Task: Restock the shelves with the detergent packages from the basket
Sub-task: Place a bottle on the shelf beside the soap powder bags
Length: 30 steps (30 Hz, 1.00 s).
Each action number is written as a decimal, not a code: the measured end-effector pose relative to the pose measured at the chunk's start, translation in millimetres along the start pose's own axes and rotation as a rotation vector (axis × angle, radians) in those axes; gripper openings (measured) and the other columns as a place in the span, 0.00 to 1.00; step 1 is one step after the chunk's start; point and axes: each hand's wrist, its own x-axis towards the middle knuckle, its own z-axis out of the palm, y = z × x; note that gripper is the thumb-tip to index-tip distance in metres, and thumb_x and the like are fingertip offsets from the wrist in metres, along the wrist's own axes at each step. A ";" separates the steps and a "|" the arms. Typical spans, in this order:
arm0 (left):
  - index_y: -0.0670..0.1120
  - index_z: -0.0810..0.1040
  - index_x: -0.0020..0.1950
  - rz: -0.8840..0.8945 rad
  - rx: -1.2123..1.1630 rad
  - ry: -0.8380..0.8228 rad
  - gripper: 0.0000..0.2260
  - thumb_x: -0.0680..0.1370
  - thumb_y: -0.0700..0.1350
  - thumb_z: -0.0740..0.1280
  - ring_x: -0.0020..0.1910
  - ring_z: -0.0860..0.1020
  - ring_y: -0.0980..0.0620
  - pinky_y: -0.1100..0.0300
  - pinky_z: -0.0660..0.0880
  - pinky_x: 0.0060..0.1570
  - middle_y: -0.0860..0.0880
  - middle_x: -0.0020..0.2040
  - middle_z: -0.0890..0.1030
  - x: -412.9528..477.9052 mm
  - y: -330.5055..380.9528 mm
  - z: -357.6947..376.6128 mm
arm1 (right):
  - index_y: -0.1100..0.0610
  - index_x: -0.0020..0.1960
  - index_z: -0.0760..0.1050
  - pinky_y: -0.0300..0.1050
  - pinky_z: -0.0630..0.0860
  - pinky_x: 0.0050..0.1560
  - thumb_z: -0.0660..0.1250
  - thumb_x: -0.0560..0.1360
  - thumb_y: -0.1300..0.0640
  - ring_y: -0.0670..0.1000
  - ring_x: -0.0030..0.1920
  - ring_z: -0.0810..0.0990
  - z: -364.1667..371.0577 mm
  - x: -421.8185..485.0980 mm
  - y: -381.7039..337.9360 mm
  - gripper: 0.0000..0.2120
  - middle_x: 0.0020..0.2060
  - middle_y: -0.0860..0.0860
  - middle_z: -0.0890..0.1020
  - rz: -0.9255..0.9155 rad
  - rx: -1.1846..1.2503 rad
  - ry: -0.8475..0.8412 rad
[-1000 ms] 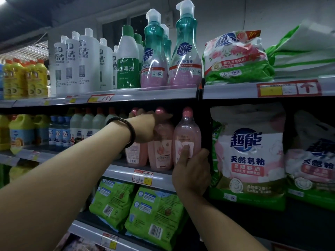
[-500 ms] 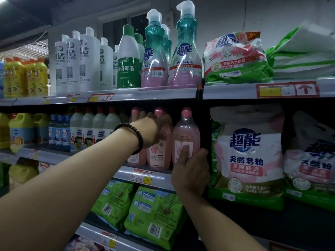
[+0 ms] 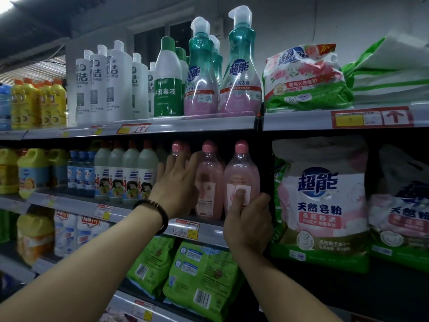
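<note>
Right hand: right hand [image 3: 248, 223] wrapped around the lower body of a clear pink plastic bottle with a round pink cap [image 3: 241, 180], thumb pressed on its white label
Left hand: left hand [image 3: 177, 184] laid with fingers spread over a second pink-capped bottle [image 3: 177, 148], fingertips touching the shoulder of the middle pink bottle [image 3: 207, 182]; whether it grips cannot be told
Wrist: dark beaded bracelet [image 3: 154, 216] on the left wrist
Bottles: all three pink bottles upright on the grey metal middle shelf [image 3: 197, 225], the held one at the row's end, just left of a dark upright divider
Right of the right hand: big white, pink and green soap powder bag [image 3: 320, 205] standing past the divider
Below both hands: lime-green pouches with barcodes [image 3: 202, 280] on the lower shelf
Above the hands: teal pump bottles with pink liquid [image 3: 241, 73] on the top shelf
</note>
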 end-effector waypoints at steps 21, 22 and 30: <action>0.50 0.64 0.63 -0.243 -0.113 0.100 0.23 0.78 0.58 0.72 0.55 0.80 0.34 0.43 0.76 0.53 0.40 0.57 0.81 0.6 -31.0 15.7 | 0.54 0.56 0.62 0.56 0.80 0.45 0.51 0.82 0.34 0.60 0.44 0.82 1.8 -0.1 0.4 0.23 0.49 0.56 0.82 -0.016 -0.028 0.004; 0.49 0.63 0.64 -0.257 -0.222 0.109 0.25 0.78 0.56 0.73 0.54 0.81 0.35 0.45 0.76 0.50 0.41 0.57 0.82 1.0 -32.2 15.7 | 0.54 0.56 0.63 0.56 0.81 0.44 0.51 0.82 0.33 0.60 0.44 0.82 2.3 0.1 0.8 0.23 0.48 0.56 0.82 -0.020 -0.028 0.007; 0.57 0.58 0.67 -0.441 -0.928 0.038 0.29 0.78 0.42 0.75 0.59 0.82 0.44 0.44 0.83 0.53 0.49 0.58 0.78 4.7 -58.2 22.5 | 0.55 0.56 0.64 0.54 0.79 0.44 0.52 0.82 0.34 0.60 0.45 0.83 2.6 0.1 2.3 0.23 0.49 0.56 0.82 -0.015 -0.018 0.000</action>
